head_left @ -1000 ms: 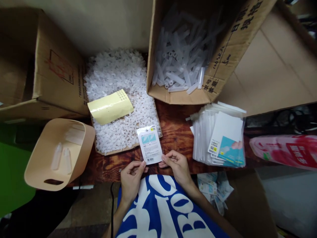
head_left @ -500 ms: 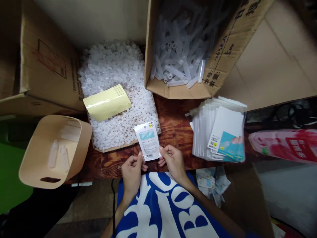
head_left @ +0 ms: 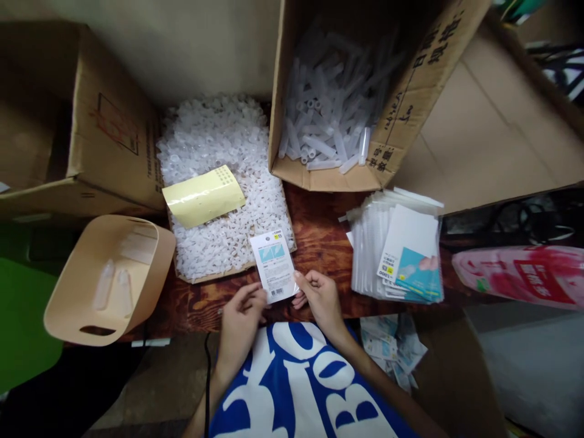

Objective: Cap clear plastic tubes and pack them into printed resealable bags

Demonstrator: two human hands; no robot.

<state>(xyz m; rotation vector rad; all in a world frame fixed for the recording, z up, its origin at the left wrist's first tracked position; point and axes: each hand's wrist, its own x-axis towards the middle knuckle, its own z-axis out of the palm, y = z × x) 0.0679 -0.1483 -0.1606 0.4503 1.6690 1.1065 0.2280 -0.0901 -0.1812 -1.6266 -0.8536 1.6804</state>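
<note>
A small white printed packet, with a hang hole and blue pictures, is held upright-side up above the table's front edge. My right hand pinches its lower right corner between thumb and fingers. At the packet's lower left edge is my left hand, its fingers loosely bent and apart, their tips beside or just touching the edge. Behind the packet lies a shallow cardboard tray heaped with small translucent white plastic pieces. A yellow sticker sheet with rows of small dots rests on the heap.
On the left stands a beige bin with a few clear tubes inside. A cardboard box of translucent tubes is behind. To the right are stacked clear bags with cards and a pink package. Packets lie below the table edge.
My left hand has loosened its pinch on the packet's lower left corner and turned slightly. My right hand keeps its grip. The head view has shifted a little.
</note>
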